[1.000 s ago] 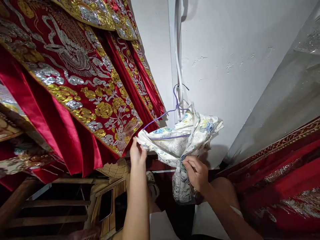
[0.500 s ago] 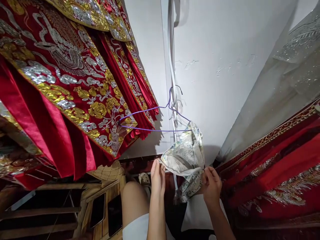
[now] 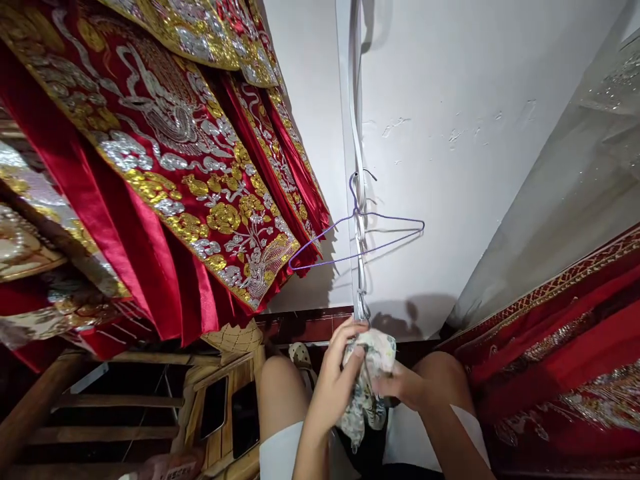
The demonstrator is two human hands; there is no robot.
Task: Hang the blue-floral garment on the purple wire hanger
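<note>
Holding a crumpled flowered cloth (image 3: 371,352) low in the middle of the view, we are gripping it from both sides. Our left hand (image 3: 336,381) is curling round its left side, with the fingers wrapping over the top of the bundle. Our right hand (image 3: 400,388) is closing on its right side from underneath. The cloth is sitting bunched between the two hands, above the gap between our bare knees (image 3: 280,390), and a loose end is dangling down below our grip.

Just above it, and not touching it, a purple wire hanger (image 3: 395,241) is hanging bare. Its hook is catching on a white strip (image 3: 356,120) that is running down the white wall (image 3: 450,120), and the hanger is tilting with its left end lower.

To our left, red robes (image 3: 165,173) stitched with gold and silver flowers are hanging in heavy folds, their hems reaching close to the hanger's left tip. On our right, more red fabric (image 3: 565,347) with gold trim is lying beside our knee, and a pale grey sheet (image 3: 575,180) is leaning against the wall above it. Down at the lower left, a wooden frame (image 3: 125,400) is standing under the robes, with a woven basket (image 3: 235,337) resting on top of it.
</note>
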